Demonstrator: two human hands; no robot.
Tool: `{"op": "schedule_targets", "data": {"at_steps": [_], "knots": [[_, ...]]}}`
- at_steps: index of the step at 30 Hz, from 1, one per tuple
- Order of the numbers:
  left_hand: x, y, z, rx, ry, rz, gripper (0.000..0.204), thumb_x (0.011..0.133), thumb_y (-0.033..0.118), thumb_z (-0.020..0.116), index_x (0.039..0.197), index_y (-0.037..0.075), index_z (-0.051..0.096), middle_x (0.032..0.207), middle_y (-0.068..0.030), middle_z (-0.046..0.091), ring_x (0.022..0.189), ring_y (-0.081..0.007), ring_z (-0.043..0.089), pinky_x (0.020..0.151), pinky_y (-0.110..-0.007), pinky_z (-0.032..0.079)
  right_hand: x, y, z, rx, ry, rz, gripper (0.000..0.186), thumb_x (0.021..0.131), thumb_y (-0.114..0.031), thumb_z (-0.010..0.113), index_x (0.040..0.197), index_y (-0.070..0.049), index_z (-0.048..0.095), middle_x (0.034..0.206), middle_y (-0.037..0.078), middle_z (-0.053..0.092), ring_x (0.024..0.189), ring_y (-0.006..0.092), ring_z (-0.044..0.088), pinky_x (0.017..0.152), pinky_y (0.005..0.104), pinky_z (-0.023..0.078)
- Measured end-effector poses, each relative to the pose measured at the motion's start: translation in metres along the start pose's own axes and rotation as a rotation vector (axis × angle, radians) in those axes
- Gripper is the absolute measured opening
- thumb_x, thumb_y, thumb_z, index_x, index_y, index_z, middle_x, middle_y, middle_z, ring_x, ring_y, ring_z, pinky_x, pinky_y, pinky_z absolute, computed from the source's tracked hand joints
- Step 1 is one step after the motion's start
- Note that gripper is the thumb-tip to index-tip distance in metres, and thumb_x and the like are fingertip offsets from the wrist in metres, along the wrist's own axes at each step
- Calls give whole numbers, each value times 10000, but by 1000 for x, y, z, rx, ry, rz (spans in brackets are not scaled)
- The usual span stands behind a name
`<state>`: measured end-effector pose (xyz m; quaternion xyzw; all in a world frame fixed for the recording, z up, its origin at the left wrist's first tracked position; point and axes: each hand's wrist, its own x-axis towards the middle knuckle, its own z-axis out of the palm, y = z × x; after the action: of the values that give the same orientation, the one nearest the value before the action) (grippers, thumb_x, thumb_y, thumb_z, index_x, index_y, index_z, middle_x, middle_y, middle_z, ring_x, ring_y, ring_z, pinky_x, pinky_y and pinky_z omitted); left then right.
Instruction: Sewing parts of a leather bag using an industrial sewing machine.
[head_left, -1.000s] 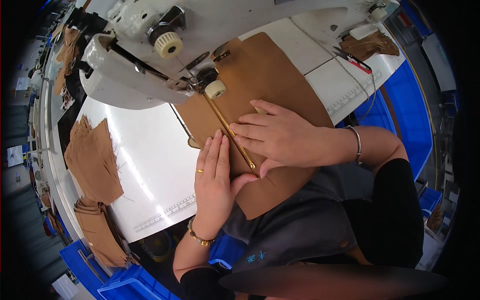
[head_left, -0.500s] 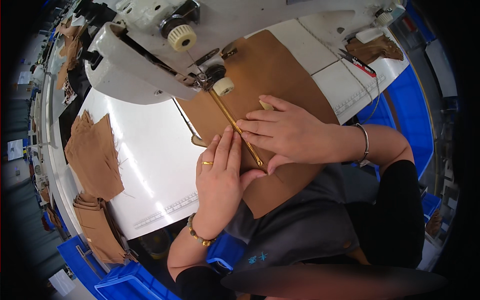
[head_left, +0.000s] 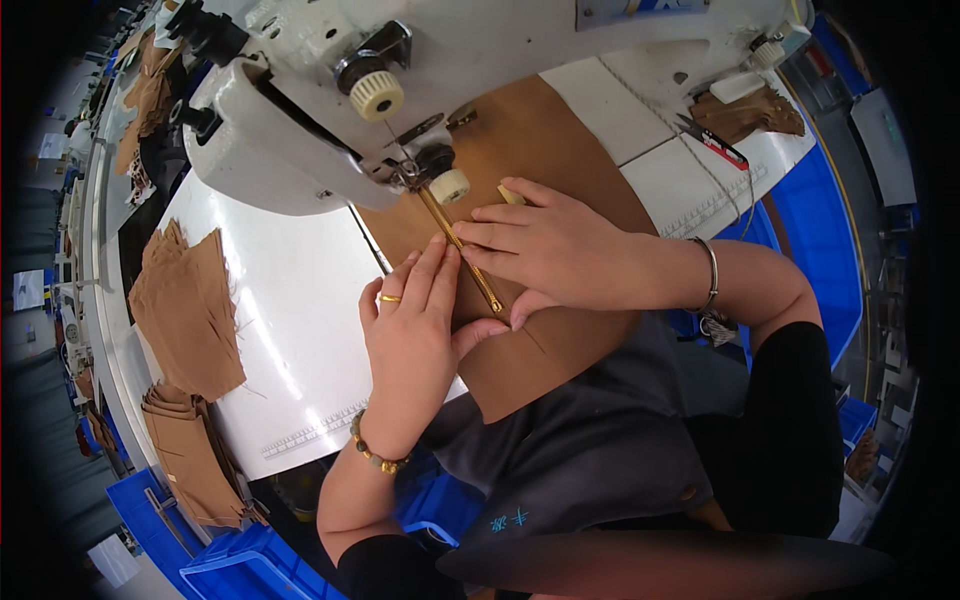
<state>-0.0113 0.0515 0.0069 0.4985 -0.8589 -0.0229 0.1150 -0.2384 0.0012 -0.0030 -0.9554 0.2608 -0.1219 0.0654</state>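
Brown panel (head_left: 575, 140) beneath the far sewing machine (head_left: 260, 165): I see left hand (head_left: 408, 345) and right hand (head_left: 575, 255) spread flat upon it, each grip unclosed; apparently light and pliable, best held beside the gold zipper (head_left: 487, 290).

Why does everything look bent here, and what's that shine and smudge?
Head view: the fisheye lens bows straight edges near the black rim; head view: bright glare streaks the white tabletop, left of the left hand; head view: the reddish-dark oval at the bottom is too blurred to identify, while the right hand and gold zipper look fairly sharp.
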Motion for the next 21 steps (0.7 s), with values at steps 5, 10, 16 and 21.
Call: {"op": "schedule_targets", "data": {"at_steps": [5, 10, 16, 21], "knots": [[14, -12, 1, 18, 26, 1, 880, 689, 618, 734, 1346, 43, 628, 1400, -72, 616, 1237, -256, 587, 1044, -509, 418, 13, 14, 4, -22, 61, -13, 790, 737, -567, 743, 1288, -12, 636, 1408, 118, 588, 1322, 270, 534, 1129, 487, 363], [26, -23, 1, 1, 26, -23, 851, 695, 581, 761, 1355, 61, 628, 1367, -74, 602, 1205, -272, 587, 1045, -554, 414, 24, 24, 6, -16, 105, -23, 743, 716, -547, 780, 1218, -9, 680, 1317, 113, 634, 1242, 262, 577, 1061, 436, 404], [35, -33, 4, -14, 67, -34, 817, 714, 554, 768, 1352, 60, 634, 1238, -98, 608, 1163, -286, 585, 1043, -540, 414, 30, 30, 8, -44, 110, 68, 733, 709, -572, 733, 1254, -84, 677, 1152, 110, 655, 1208, 323, 580, 1139, 495, 370], [36, -35, 5, -28, 54, -40, 818, 713, 551, 772, 1353, 61, 634, 1171, -93, 605, 1108, -284, 590, 1029, -533, 418, 32, 33, 10, -105, 243, -4, 674, 676, -511, 810, 1176, -71, 705, 1132, 51, 646, 1101, 233, 612, 1015, 415, 447]]}}
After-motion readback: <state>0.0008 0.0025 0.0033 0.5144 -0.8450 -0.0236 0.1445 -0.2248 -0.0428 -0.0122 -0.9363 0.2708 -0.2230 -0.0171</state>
